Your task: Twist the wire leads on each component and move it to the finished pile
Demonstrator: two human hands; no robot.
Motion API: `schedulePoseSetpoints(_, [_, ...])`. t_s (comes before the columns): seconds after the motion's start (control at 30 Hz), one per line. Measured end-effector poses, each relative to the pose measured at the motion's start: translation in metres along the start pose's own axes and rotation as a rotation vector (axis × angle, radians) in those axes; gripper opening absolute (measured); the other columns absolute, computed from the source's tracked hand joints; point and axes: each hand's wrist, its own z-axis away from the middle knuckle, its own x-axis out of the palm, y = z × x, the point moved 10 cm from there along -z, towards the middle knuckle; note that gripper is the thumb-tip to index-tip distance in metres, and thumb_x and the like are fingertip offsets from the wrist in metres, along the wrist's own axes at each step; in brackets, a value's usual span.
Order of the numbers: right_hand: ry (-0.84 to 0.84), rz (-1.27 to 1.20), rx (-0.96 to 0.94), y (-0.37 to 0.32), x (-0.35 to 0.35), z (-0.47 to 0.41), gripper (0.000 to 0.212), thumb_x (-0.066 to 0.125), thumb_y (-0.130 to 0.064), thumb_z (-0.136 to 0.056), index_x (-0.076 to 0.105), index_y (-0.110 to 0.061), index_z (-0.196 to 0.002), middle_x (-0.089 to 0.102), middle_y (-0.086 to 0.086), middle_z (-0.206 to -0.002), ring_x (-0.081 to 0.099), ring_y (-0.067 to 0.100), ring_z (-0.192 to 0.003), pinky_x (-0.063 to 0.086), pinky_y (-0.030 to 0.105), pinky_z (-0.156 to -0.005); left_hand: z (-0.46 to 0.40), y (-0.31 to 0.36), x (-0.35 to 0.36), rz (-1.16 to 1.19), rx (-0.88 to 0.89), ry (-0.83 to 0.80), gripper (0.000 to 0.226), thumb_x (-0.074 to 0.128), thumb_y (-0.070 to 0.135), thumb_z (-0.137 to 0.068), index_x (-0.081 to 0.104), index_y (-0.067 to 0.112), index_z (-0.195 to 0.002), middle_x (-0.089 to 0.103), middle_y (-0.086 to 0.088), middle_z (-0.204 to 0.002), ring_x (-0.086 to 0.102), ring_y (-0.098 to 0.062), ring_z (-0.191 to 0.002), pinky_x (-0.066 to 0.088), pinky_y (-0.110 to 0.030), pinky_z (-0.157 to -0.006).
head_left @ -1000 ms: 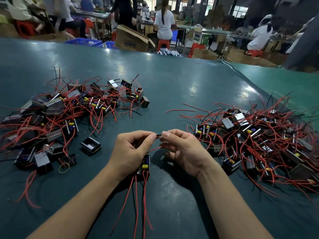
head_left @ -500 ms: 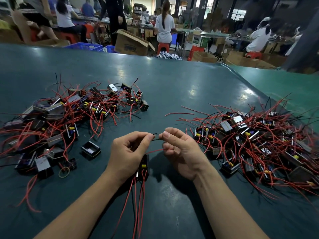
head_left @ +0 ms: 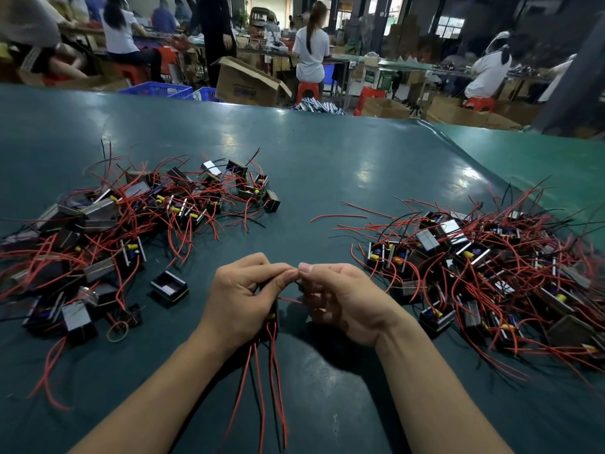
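So I've got my left hand [head_left: 242, 299] wrapped around one component [head_left: 273, 317], which sits under that palm just above the table [head_left: 327, 165], its red leads [head_left: 262, 381] trailing back toward me. My right hand [head_left: 340, 299] pinches a lead tip right where both thumbs meet. One pile [head_left: 108, 231] lies off to the left of my left hand, another pile [head_left: 484, 273] right of my right hand.

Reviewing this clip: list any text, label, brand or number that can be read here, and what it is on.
Nothing can be read for certain.
Cardboard box: dark print on its side, too blurred to read.
Green-and-white carton: printed panel, too small to read.
Components in both piles: no markings legible.
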Motion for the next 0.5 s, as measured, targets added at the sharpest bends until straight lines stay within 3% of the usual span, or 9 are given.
schedulePoseSetpoints(0.13, [-0.053,-0.073,0.022,0.005,0.009,-0.002,0.016,0.058,-0.028,-0.093,0.055,-0.017,-0.083,0.039,-0.003,-0.067,0.038,0.008,-0.055,0.029,0.019,-0.046,0.0,-0.001,0.001,-0.023,-0.02,0.001,0.008,0.074,0.018,-0.081,0.079,0.013,-0.083,0.052,0.002,-0.058,0.048,-0.011,-0.052,0.035,-0.017,-0.051])
schedulePoseSetpoints(0.27, [-0.036,-0.24,-0.018,-0.001,0.0,-0.003,0.019,0.059,-0.032,-0.087,0.052,-0.017,-0.078,0.049,-0.002,-0.07,0.051,0.009,-0.059,0.037,0.019,-0.048,0.0,-0.014,-0.007,-0.017,-0.117,0.069,0.004,0.076,0.009,-0.08,0.079,0.011,-0.078,0.049,-0.003,-0.054,0.043,-0.006,-0.051,0.033,-0.019,-0.052])
schedulePoseSetpoints(0.4, [0.099,-0.061,-0.091,-0.002,-0.013,-0.004,0.022,0.07,-0.034,-0.076,0.059,-0.016,-0.077,0.05,-0.003,-0.067,0.048,0.01,-0.056,0.035,0.02,-0.046,0.0,-0.013,-0.004,0.054,-0.135,0.029,0.005,0.075,0.016,-0.079,0.079,0.013,-0.079,0.049,0.001,-0.054,0.043,-0.005,-0.051,0.033,-0.018,-0.052])
schedulePoseSetpoints(0.5, [0.118,0.045,-0.127,-0.003,-0.011,-0.004,0.015,0.074,-0.029,-0.078,0.066,-0.017,-0.081,0.051,-0.005,-0.062,0.047,0.009,-0.053,0.033,0.019,-0.045,0.001,-0.013,-0.002,0.068,-0.133,0.005,0.01,0.073,0.023,-0.078,0.079,0.016,-0.081,0.053,-0.004,-0.056,0.047,-0.014,-0.052,0.035,-0.022,-0.05])
